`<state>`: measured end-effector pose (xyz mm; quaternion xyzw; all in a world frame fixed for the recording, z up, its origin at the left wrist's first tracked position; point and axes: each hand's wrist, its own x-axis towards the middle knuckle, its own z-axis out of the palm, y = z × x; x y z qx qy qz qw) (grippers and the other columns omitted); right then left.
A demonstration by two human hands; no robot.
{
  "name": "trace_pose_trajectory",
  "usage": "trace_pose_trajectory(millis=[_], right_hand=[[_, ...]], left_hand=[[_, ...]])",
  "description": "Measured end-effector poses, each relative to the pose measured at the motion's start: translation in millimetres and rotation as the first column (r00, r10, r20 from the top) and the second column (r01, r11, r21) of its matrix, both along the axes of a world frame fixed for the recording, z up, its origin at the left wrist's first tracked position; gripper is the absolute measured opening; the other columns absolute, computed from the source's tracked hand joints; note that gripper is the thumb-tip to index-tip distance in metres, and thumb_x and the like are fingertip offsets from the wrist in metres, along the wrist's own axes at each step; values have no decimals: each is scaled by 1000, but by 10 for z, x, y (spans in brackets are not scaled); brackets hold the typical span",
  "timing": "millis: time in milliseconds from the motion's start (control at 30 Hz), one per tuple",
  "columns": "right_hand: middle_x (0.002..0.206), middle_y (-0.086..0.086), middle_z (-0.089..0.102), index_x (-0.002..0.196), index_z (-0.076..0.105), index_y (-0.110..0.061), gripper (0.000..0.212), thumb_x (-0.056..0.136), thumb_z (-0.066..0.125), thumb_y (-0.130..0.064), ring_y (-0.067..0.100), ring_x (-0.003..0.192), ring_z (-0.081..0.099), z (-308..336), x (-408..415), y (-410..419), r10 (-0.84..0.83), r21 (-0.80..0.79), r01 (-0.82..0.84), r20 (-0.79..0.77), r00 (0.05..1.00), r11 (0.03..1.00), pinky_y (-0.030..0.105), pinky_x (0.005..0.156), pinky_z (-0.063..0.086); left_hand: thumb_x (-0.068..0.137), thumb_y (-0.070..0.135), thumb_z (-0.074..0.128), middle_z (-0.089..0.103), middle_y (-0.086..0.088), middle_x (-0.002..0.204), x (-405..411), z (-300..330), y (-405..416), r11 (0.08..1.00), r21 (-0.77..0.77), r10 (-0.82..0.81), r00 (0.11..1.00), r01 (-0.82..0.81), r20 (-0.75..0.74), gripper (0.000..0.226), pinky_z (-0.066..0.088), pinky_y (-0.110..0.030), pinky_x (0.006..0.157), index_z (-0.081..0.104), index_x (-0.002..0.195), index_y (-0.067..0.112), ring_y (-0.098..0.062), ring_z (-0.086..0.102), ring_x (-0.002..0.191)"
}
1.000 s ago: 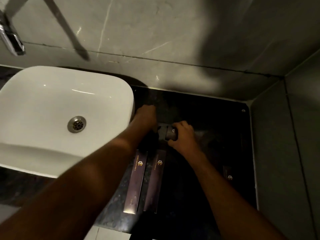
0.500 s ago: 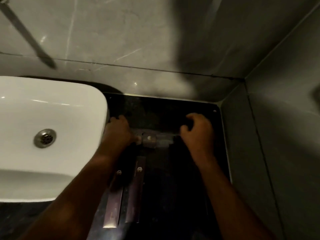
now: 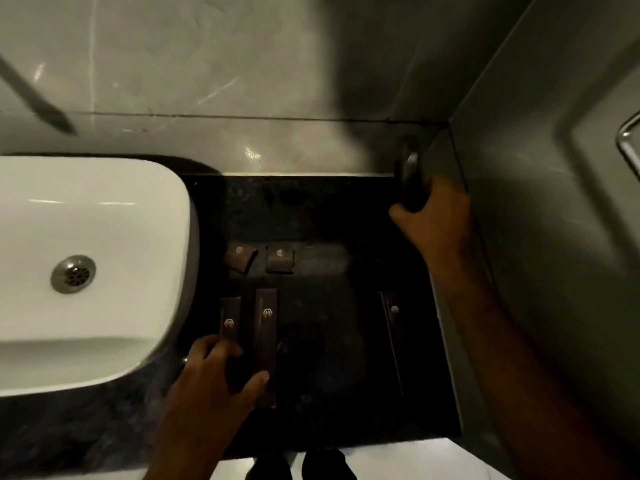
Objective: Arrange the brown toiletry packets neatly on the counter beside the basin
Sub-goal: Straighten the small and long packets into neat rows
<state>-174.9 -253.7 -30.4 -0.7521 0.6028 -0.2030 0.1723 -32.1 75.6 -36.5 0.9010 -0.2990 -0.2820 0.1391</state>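
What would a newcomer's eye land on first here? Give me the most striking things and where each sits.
The bright white basin on the left stands out against the dark counter. Beside it lie brown packets: two small ones in a row, two long ones nearer the person, the left hand resting on one, and another long one off to the right. The right hand grips a dark object in the far right corner.

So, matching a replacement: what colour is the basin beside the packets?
White, glossy, with a metal drain: the basin, clearest in the head view.
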Motion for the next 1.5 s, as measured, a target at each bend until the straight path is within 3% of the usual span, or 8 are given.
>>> trace_pose_trajectory(millis=[167, 300, 433, 600, 967, 1100, 1267, 1500], right_hand=[[90, 0, 72, 90, 65, -23, 35, 63, 80, -39, 18, 81, 70, -448, -613, 1745, 129, 578, -37, -118, 985, 815, 33, 70, 61], [97, -3, 65, 102, 62, -23, 44, 72, 79, -50, 17, 88, 66, -823, -775, 1981, 92, 603, -11, -104, 990, 798, 27, 71, 56], [88, -14, 58, 93, 58, -34, 21, 81, 71, -45, 9, 79, 61, -815, -1114, 1974, -59, 404, 14, 101, 993, 915, 12, 60, 44], [140, 8, 48, 140, 47, -20, 54, 90, 65, -32, 27, 125, 51, -909, -1371, 1892, -56, 518, 54, -11, 998, 854, 41, 97, 48], [132, 8, 52, 139, 46, -23, 50, 93, 58, -39, 27, 119, 53, -955, -1302, 1966, -65, 523, 20, 68, 996, 852, 35, 91, 47], [108, -14, 53, 116, 52, -42, 33, 86, 54, -55, 16, 103, 60, -745, -1145, 2309, -97, 386, 28, 160, 982, 922, 30, 78, 50], [137, -12, 39, 134, 36, -41, 57, 83, 61, -51, 9, 117, 50, -883, -22, 2973, 284, 457, -328, 165, 945, 827, 26, 93, 46], [135, -4, 33, 135, 27, -39, 61, 84, 61, -43, 23, 117, 50, -1143, 455, 2947, 259, 506, -238, 30, 965, 829, 42, 86, 54]], left_hand=[[72, 29, 79, 71, -6, 90, -418, -253, -115, 978, -60, 167, 922, -200, -349, 25, 55, -37, 81, 67, 94, 24, -23, 68, 79], [83, 24, 68, 70, -1, 99, -805, -563, -498, 961, -119, 145, 820, -250, -553, 27, 57, -44, 85, 65, 109, 20, -24, 68, 91], [82, 34, 67, 67, 11, 95, -1049, -745, -805, 950, -223, 88, 871, -220, -484, 29, 50, -28, 81, 60, 110, 27, -11, 65, 93], [69, 68, 59, 51, 15, 112, -1323, -811, -957, 946, -317, -52, 926, -75, -375, 68, 38, -19, 76, 46, 128, 37, -3, 50, 100], [89, 42, 56, 41, 11, 111, -1324, -807, -1015, 946, -323, -136, 947, 37, -291, 66, 36, -8, 76, 21, 145, 41, -6, 51, 100], [85, 30, 66, 53, 3, 118, -953, -638, -555, 864, -450, 133, 965, -225, -228, 53, 47, -24, 92, 48, 135, 33, -7, 55, 105], [78, 16, 75, 57, -23, 107, -80, -768, 363, 790, -338, 566, 821, -512, 79, 48, 51, -46, 89, 62, 124, 13, -40, 60, 98], [84, 22, 65, 66, -14, 112, -55, -952, 180, 847, -259, 463, 884, -464, -69, 46, 48, -39, 94, 56, 129, 14, -30, 62, 103]])
